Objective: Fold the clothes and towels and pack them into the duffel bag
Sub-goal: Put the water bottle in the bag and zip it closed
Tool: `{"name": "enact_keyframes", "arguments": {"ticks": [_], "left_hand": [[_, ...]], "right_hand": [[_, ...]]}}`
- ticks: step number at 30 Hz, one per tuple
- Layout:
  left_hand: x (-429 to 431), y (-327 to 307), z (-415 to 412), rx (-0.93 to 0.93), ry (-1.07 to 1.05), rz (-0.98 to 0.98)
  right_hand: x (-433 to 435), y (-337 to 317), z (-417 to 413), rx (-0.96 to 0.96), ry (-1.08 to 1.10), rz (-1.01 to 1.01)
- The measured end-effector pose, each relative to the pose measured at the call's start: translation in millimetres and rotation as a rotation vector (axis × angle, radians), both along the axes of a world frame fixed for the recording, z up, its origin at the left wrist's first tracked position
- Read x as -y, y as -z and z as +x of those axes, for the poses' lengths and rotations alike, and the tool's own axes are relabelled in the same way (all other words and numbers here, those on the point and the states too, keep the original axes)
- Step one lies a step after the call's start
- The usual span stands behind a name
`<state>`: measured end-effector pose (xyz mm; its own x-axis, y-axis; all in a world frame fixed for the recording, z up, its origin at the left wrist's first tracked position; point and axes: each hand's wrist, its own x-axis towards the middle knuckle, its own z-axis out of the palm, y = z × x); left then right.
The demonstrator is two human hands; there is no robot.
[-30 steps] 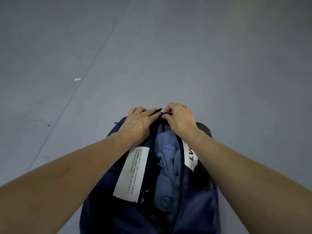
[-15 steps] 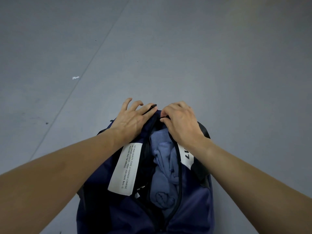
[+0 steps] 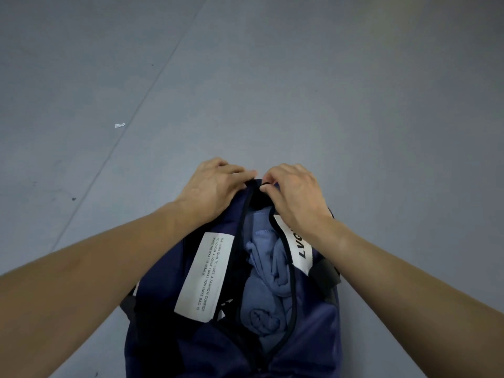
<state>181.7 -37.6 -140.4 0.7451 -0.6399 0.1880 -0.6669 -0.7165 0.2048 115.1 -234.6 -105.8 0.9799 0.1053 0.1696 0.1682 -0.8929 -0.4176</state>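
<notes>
A navy duffel bag (image 3: 313, 336) lies on the grey floor, running from the bottom edge away from me, its top zip gaping open. Blue folded clothing (image 3: 266, 290) fills the opening. White printed labels sit on both flaps. My left hand (image 3: 212, 186) grips the bag's far end on the left of the zip, fingers curled over the fabric. Beside it, my right hand (image 3: 296, 192) pinches a small black zip pull at the far end of the opening. The fingertips of both hands are partly hidden.
The grey floor (image 3: 354, 91) stretches all around the bag, with a seam line running diagonally at the left. A small white scrap (image 3: 120, 125) lies on the floor at the left, far from the bag.
My left hand's fingers, spread half a second ago, have curled down onto the bag's end. The right hand has shifted slightly right at the zip end, and the opening looks wider.
</notes>
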Motion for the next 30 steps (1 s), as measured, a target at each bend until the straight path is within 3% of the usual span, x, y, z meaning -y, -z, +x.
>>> {"name": "enact_keyframes", "arguments": {"ticks": [8, 15, 18, 20, 23, 26, 30], "left_hand": [[10, -3, 1, -0.348, -0.162, -0.258], [13, 1, 4, -0.331, -0.276, -0.339], [14, 4, 10, -0.258, -0.326, -0.338], [14, 6, 18, -0.264, -0.412, -0.367], [14, 6, 17, -0.301, -0.482, -0.405], [5, -3, -12, -0.198, -0.330, -0.389], [-17, -18, -55, -0.092, 0.041, -0.063]], "right_hand": [[-5, 11, -6, -0.001, 0.073, 0.150], [-14, 20, 2, -0.106, 0.050, 0.147], [-12, 9, 0, -0.056, -0.089, -0.013], [-10, -1, -12, -0.119, -0.216, -0.125], [-1, -10, -31, -0.203, -0.260, -0.057], [8, -10, -43, -0.262, -0.104, 0.157], [3, -8, -59, -0.363, 0.108, 0.381]]}}
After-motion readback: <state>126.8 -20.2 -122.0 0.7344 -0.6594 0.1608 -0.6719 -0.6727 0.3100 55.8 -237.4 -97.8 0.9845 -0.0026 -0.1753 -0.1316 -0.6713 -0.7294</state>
